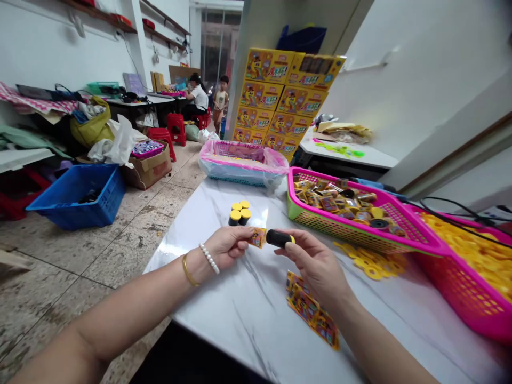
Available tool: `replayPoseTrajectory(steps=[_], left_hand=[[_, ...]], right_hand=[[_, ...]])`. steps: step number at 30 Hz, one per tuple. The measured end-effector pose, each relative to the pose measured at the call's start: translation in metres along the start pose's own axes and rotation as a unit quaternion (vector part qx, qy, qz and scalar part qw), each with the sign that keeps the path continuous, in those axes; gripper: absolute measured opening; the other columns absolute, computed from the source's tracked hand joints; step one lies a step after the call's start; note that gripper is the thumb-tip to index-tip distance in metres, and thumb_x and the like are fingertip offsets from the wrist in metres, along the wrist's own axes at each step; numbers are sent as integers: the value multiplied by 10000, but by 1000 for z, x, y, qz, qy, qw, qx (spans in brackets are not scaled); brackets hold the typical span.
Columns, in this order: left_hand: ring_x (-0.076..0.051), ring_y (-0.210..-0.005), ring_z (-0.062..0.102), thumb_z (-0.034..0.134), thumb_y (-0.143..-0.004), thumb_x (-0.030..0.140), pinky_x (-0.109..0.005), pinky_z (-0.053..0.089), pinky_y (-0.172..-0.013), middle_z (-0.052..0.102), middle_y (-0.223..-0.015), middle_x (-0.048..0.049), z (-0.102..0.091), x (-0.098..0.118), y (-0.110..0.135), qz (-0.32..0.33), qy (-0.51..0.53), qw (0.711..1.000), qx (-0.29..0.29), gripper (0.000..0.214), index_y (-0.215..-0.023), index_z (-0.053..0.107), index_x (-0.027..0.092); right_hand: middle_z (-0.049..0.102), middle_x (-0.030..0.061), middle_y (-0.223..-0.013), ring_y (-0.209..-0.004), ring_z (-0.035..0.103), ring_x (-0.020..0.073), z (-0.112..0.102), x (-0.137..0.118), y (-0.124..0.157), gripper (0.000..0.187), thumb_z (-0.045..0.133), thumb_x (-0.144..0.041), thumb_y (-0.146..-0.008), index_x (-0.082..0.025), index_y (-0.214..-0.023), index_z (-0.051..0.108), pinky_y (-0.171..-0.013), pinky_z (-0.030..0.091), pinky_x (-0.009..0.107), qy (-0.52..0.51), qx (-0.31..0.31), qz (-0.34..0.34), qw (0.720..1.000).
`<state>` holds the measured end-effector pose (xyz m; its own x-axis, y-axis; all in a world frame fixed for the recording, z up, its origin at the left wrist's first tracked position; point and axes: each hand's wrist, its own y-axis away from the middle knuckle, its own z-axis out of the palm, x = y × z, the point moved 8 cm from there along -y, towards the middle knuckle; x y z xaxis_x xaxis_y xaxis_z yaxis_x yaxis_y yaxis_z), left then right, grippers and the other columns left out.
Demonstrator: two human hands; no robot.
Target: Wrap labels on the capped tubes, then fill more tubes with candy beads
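My left hand (226, 248) pinches a small yellow printed packet (256, 238) at its fingertips, above the white marble-look table (256, 314). My right hand (316, 265) grips a black cylinder with a yellow end (279, 239) between finger and thumb, close to the packet. Beyond them stands a small group of similar yellow-capped black cylinders (240, 213). A strip of joined yellow packets (312, 309) lies below my right hand. Scattered yellow rings (370, 262) lie on the table to the right of that hand.
A pink-and-green mesh basket (344, 229) of packaged items and a pink basket of yellow pieces (468, 282) crowd the right. A lined crate (242, 165) stands beyond the table, before stacked yellow cartons (276, 101). A blue crate (76, 194) sits on the floor. Two people (208, 98) are far back.
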<state>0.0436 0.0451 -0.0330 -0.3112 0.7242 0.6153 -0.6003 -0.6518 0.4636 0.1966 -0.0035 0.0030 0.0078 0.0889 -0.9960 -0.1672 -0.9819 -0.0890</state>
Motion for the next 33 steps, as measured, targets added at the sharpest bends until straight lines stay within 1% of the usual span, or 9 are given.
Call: replayPoseTrajectory(steps=[3,9,15,20,22,26,28,30,33], left_hand=[[33,-334,344,533,-933,85,-84,138,-281,615,-667,-4,2,0,0,8,3,1000,-13,165,-824,655,66],[20,-353,387,589,-898,90,-88,148,-286,632,-690,-15,5,-3,0,20,-29,999,-21,86,-885,671,68],[20,-355,383,580,-892,103,-99,147,-286,640,-716,-24,4,-4,0,14,-20,1000,-16,104,-834,657,62],[9,-353,365,610,-863,139,-123,117,-300,622,-661,-19,4,-2,-1,35,-33,999,-25,106,-792,652,70],[-1,-370,391,652,-831,167,-133,108,-312,623,-659,-21,5,-1,1,53,-55,997,-29,100,-788,657,77],[-19,-417,401,735,-781,269,-142,150,-355,548,-568,11,6,4,7,89,-117,989,-16,198,-798,686,79],[-32,-457,412,787,-734,342,-146,186,-377,514,-552,26,3,10,9,123,-138,983,9,285,-822,698,86],[-52,-524,460,832,-670,412,-152,225,-389,555,-628,15,1,16,10,151,-158,976,20,397,-890,703,107],[-84,-618,527,842,-622,511,-170,309,-412,650,-816,-36,9,11,9,131,-223,965,-45,541,-975,695,128]], right_hand=[[741,80,-1048,-904,688,207,-1,2,2,365,780,-455,-752,-213,-1020,726,-833,577,365,57,-5,-17,998],[713,99,-1169,-1030,688,226,-4,-6,10,304,773,-413,-769,-210,-983,700,-927,560,366,101,51,-69,991],[757,74,-964,-800,730,191,3,0,13,315,760,-435,-779,-203,-964,653,-781,629,348,89,36,-29,995],[692,124,-1243,-785,743,208,7,2,18,334,772,-394,-777,-219,-1009,607,-653,653,356,122,21,-49,991],[714,112,-1191,-787,749,212,12,-1,20,298,763,-366,-790,-227,-991,594,-644,651,353,105,6,-69,992],[746,50,-946,-835,741,189,8,-15,21,231,763,-288,-791,-231,-973,633,-765,627,321,121,30,-143,982],[727,39,-940,-831,725,172,1,-22,21,241,777,-265,-775,-234,-981,656,-778,614,303,146,53,-174,972],[706,28,-928,-801,703,158,-1,-27,22,259,785,-253,-769,-242,-999,666,-756,605,290,166,53,-194,965],[677,18,-940,-773,665,140,3,-30,26,281,782,-230,-777,-262,-1035,673,-713,587,269,195,14,-217,956]])
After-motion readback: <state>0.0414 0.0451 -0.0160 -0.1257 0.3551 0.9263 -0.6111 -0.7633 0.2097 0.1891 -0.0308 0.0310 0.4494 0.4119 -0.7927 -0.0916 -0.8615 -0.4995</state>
